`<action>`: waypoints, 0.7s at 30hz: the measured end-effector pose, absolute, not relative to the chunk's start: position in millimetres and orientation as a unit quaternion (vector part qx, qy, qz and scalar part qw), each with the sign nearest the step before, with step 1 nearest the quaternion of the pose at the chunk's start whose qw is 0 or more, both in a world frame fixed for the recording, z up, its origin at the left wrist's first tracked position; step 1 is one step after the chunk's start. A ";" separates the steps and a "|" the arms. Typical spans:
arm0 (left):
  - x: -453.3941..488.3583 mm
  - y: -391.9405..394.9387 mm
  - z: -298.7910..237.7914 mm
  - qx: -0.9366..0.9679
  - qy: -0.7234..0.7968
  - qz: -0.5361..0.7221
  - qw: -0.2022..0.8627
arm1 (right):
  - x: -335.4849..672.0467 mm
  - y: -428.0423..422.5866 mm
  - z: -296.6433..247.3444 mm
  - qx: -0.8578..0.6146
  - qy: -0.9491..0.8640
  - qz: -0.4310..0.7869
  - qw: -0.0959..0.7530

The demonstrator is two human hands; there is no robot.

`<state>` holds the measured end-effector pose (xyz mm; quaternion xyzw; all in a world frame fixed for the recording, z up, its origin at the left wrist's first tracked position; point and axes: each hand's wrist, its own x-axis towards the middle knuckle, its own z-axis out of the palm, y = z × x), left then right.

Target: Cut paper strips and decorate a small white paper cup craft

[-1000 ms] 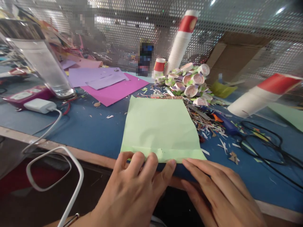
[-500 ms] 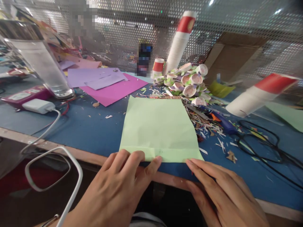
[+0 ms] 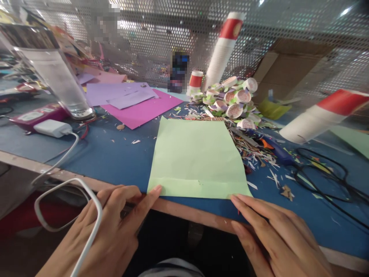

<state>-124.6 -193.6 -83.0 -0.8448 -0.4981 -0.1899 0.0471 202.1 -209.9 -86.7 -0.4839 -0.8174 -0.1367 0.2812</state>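
A light green sheet of paper (image 3: 198,150) lies flat on the blue tabletop, with a narrow folded strip along its near edge. My left hand (image 3: 118,215) is at the near left corner; its thumb tip rests on the fold while the other fingers, bent and apart from the thumb, lie at the table's edge. At the near right corner, my right hand (image 3: 276,231) touches the paper with stretched fingertips, its thumb spread below the table's edge. Neither hand grips the sheet.
Purple paper (image 3: 123,92) and magenta paper (image 3: 144,111) lie behind left, near a glass bottle (image 3: 54,77) and a white charger (image 3: 53,128). Paper cups (image 3: 220,54), small cup pieces (image 3: 233,98), scraps, a blue-handled tool (image 3: 281,152) and black cable (image 3: 331,188) lie right.
My left hand has slid left along the fold to the paper's near left corner. My right hand keeps its place at the right corner. The view has shifted slightly.
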 end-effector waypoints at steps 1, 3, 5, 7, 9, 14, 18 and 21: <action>-123.3 -194.9 -81.1 -0.840 -0.503 -0.199 0.044 | 202.5 -210.3 -86.4 -0.484 -0.817 -0.138 0.282; -116.0 -195.1 -76.5 -0.838 -0.491 -0.232 0.057 | 202.9 -210.9 -86.0 -0.483 -0.818 -0.140 0.279; -102.3 -191.3 -72.9 -0.854 -0.443 -0.256 0.095 | 202.5 -210.9 -85.8 -0.481 -0.819 -0.147 0.274; -83.0 -183.9 -71.7 -0.895 -0.362 -0.243 0.092 | 201.6 -210.4 -85.8 -0.479 -0.820 -0.160 0.270; -61.4 -174.9 -72.8 -0.925 -0.297 -0.219 0.092 | 200.6 -209.6 -85.5 -0.477 -0.821 -0.169 0.264; -29.2 -160.5 -76.8 -0.934 -0.285 -0.199 0.076 | 200.8 -207.8 -83.9 -0.475 -0.825 -0.176 0.251; -45.2 -162.4 -77.2 -0.928 -0.300 -0.199 0.100 | 204.7 -207.7 -85.2 -0.480 -0.819 -0.168 0.265; -69.0 -167.0 -78.0 -0.924 -0.309 -0.186 0.127 | 209.2 -208.2 -86.7 -0.499 -0.802 -0.165 0.284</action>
